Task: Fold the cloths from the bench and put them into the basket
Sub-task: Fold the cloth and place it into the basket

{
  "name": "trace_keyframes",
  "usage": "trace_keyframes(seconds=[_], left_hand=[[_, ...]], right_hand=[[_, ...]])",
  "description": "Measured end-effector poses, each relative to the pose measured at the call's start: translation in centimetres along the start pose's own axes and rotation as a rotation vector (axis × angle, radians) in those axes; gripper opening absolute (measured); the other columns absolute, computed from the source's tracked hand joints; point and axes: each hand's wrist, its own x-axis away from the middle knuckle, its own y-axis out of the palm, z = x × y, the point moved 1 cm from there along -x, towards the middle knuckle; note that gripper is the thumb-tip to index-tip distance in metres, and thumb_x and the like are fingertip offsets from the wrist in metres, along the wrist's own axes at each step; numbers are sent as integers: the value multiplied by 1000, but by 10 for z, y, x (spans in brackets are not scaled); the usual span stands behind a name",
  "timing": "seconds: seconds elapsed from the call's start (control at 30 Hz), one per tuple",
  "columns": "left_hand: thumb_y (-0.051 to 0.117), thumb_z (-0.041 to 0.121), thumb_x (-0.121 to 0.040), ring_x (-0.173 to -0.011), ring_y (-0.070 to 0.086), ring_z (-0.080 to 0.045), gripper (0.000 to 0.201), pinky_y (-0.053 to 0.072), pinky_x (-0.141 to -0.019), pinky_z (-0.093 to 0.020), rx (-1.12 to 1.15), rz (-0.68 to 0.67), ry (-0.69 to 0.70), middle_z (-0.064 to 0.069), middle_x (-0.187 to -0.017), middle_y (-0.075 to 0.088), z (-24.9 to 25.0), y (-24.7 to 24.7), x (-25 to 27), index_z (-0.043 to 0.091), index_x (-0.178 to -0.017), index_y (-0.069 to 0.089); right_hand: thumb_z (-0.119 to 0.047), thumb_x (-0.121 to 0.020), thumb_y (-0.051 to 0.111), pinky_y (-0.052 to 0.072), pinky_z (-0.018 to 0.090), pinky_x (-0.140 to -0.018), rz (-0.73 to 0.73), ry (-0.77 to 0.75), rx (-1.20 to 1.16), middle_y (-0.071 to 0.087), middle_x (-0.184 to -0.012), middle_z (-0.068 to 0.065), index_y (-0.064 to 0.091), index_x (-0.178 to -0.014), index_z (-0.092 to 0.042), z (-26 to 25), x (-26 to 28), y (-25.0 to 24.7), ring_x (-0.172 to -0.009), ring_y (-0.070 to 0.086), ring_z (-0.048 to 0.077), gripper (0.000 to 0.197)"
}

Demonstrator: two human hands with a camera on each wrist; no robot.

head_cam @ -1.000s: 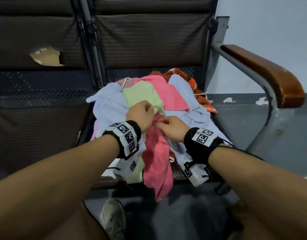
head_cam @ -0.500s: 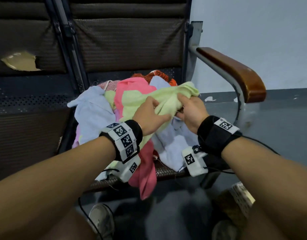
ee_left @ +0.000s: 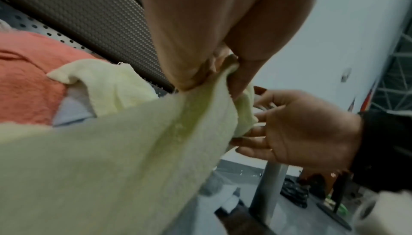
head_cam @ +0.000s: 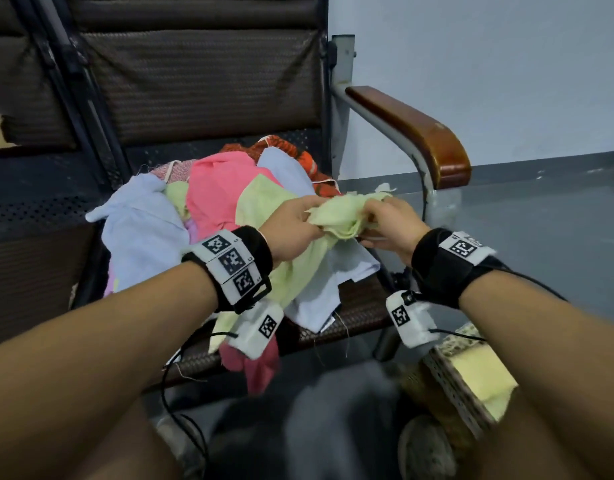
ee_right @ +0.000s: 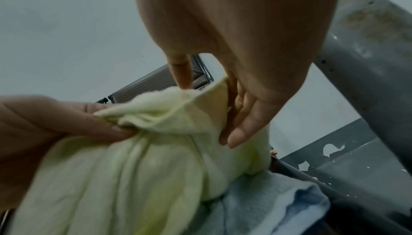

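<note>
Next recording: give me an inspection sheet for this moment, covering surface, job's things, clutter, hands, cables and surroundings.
Surface: bench seat, dark mesh, mostly covered by cloths.
Job's things: light green cloth lifted off the pile; pink cloth, pale blue cloth, orange cloth unfolded; basket on the floor, a yellowish cloth inside.
Clutter: nothing seen.
Hands: left hand grips the green cloth; right hand holds its edge.
Cables: black cable hangs from the left wrist.
Surroundings: wooden armrest, grey wall.

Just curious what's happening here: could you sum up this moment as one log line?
step: picking cloth from bench | left hand: grips green cloth | right hand: pinches same cloth | basket: one green cloth inside
</note>
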Motion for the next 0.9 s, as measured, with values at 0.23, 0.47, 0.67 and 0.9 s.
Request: trace_keyframes(seconds=[0.23, 0.47, 0.67, 0.9], left_hand=[[48, 22, -101, -86, 59, -26, 30, 42, -75, -32, -272, 96, 23, 1, -83, 67, 1, 11, -5, 17, -84, 72], [44, 28, -104, -84, 58, -23, 37, 48, -85, -43, -229, 254, 64, -7, -86, 65, 7, -5, -11, 2, -88, 66], [40, 4, -96, -121, 57, -26, 38, 43, -106, -40, -218, 426, -11, -9, -126, 66, -8, -30, -15, 12, -119, 69], [78, 34, -80, -65, 48, -15, 34, 33, -54, -29, -575, 235, -134, 3, -70, 55, -25, -32, -16, 18, -64, 53]], right_hand=[[-24, -90, 66, 52, 42, -99, -24, -190, 279, 60, -133, 7, 51, -136, -28, 6, -7, -3, -116, 62, 23, 48], [-42, -93, 64, 51, 43, -85, -147, -362, 911, 68, -93, 17, 67, -95, 1, 17, -3, 0, -88, 63, 32, 43], [-34, -91, 61, 49, 38, -72, 88, -419, 822, 66, -77, 14, 62, -71, -8, -3, -5, -4, -78, 61, 29, 33], [-31, -98, 58, 36, 32, -62, -44, -648, 706, 50, -66, -3, 50, -80, -15, -3, 8, 7, -63, 45, 14, 26]])
